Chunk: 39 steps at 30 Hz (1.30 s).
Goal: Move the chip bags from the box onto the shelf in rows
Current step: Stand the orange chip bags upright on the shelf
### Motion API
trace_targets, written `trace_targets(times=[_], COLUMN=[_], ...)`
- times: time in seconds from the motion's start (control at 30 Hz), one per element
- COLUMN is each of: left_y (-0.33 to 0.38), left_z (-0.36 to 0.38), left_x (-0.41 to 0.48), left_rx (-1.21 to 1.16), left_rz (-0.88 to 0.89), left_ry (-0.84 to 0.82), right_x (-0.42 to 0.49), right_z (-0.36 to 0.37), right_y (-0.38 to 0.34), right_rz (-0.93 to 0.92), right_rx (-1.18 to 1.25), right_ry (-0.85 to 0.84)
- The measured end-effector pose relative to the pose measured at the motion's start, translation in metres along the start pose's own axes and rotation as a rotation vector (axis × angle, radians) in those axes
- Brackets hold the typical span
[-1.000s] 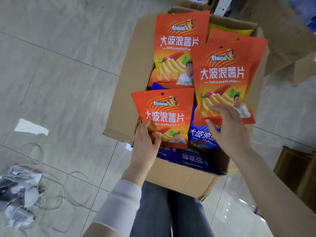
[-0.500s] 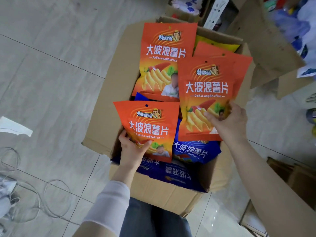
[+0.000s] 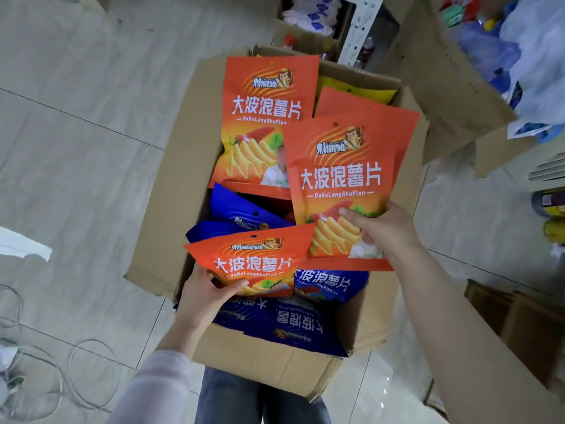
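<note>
my left grip (image 3: 204, 296) pinches the near orange bag (image 3: 253, 261) by its bottom edge, just above the box (image 3: 269, 362), top pointing away from me. my right grip (image 3: 385, 231) pinches the right orange bag (image 3: 342, 179) low down, long axis likewise.

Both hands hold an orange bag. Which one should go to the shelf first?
Probably right. The right hand pinches the upright orange bag farther up the box, nearer the shelf post; the left hand holds the tilted orange bag low at the near edge.
</note>
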<state>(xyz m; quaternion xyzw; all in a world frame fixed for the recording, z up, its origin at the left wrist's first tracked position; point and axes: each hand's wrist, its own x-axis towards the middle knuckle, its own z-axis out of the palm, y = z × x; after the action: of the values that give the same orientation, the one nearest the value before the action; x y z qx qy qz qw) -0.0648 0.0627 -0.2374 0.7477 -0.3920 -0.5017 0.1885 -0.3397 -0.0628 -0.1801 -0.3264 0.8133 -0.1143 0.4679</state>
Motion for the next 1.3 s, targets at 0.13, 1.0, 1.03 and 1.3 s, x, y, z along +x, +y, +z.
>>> trace_targets(times=[0.13, 1.0, 1.03, 1.3], left_y=[0.003, 0.092, 0.093, 0.063], left_z=[-0.004, -0.099, -0.108, -0.203], left_x=[0.001, -0.084, -0.088, -0.110], left_rx=[-0.051, -0.337, -0.341, -0.395], left_rz=[-0.061, 0.097, 0.103, 0.128], left_ry=[-0.082, 0.015, 0.005, 0.028], right_x=[-0.002, -0.095, -0.103, -0.173], right_z=[-0.007, -0.042, -0.038, 0.017], right_y=[-0.001, -0.059, -0.066, -0.120], right_rz=[-0.008, -0.210, -0.226, -0.303], right_rx=[0.051, 0.168, 0.168, 0.170], right_ry=[-0.108, 0.068, 0.072, 0.107])
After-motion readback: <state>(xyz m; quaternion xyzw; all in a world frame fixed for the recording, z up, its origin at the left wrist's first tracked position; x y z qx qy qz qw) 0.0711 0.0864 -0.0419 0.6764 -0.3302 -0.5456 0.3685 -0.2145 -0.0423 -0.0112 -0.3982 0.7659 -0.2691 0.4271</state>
